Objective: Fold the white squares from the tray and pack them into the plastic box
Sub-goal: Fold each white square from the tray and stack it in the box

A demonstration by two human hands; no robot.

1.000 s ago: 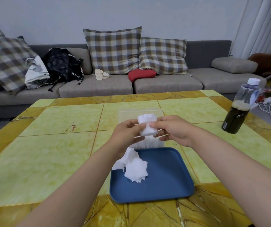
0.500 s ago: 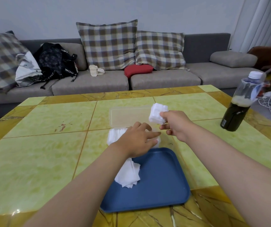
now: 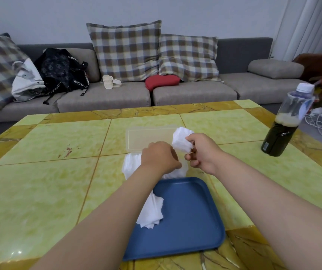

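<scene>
2 hands are at work over the clear plastic box, and the step in hand looks like packing: a folded white square is ready to go in beside the ones already stowed. The right hand pinches that folded square between thumb and fingers, closed narrowly on it, and holds it above the far right corner of the box, just in front of the open lid. The left hand is curled palm-down on the row of packed squares standing in the box, seemingly pressing them aside; whether its fingers grip anything I cannot tell, since they are hidden under the hand. The next move calls for a gap at the right end of the row and a careful slide of the folded piece into it without letting it spring open. 1 loose pile of unfolded squares remains on the blue tray, near its left edge, partly under the left forearm, so more folding is due.
</scene>
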